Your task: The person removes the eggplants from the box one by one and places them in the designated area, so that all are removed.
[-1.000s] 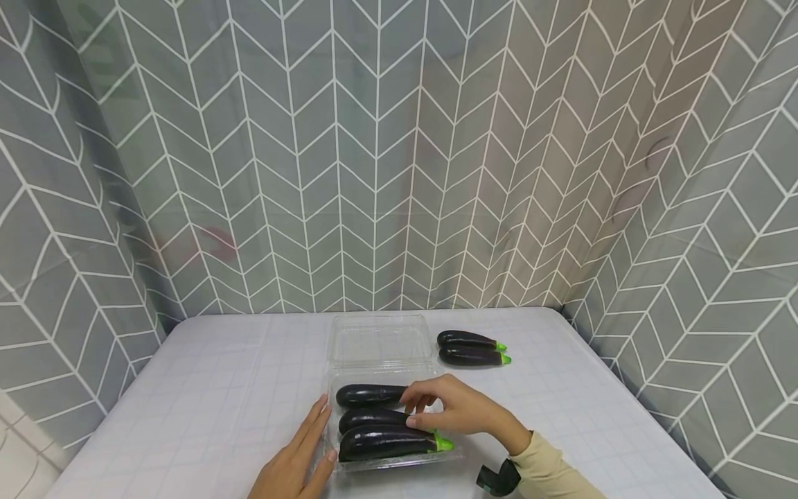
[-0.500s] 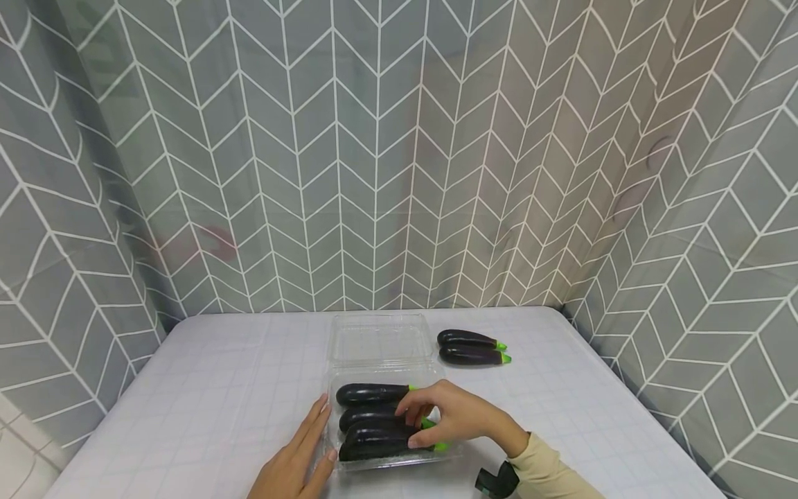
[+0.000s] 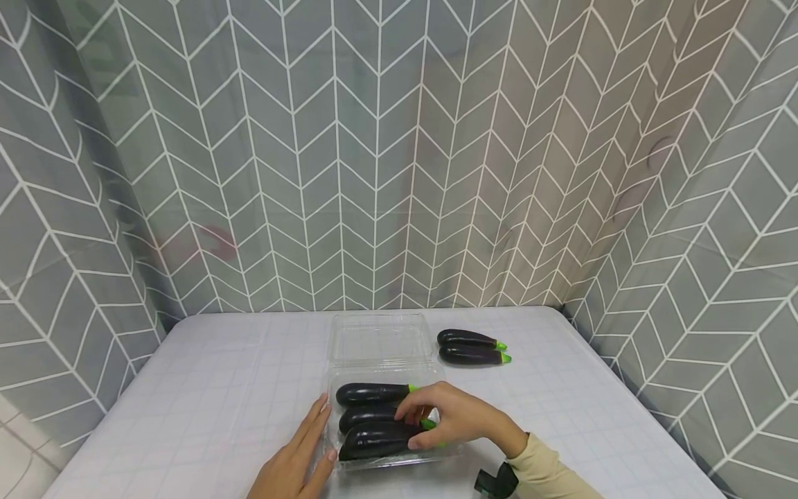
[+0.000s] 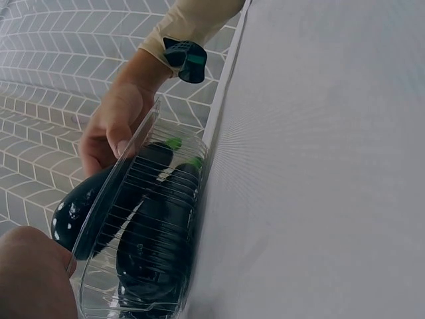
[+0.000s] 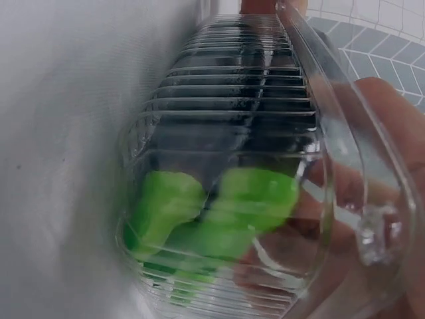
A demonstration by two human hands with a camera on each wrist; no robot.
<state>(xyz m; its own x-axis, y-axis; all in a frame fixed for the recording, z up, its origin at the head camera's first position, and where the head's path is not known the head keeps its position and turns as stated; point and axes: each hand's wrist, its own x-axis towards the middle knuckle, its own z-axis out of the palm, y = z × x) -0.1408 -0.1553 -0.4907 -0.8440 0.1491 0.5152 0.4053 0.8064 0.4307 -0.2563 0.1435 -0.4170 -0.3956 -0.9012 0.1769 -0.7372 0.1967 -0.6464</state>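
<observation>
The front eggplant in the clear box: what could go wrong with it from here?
In the left wrist view, the front eggplant appears to rise above the rim of the box, so it might roll out if the right hand lets go. At that height, it could also keep the lid from closing. The left hand rests against one end, so a hard push toward the other might slide the box.

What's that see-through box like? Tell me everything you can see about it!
The clear box looks like thin, shiny plastic with ridged walls. It sits on the white table, open, its lid folded back away from the person. Dark eggplants with green ends lie inside. The left hand touches its left end; the right hand reaches over its right end.
</observation>
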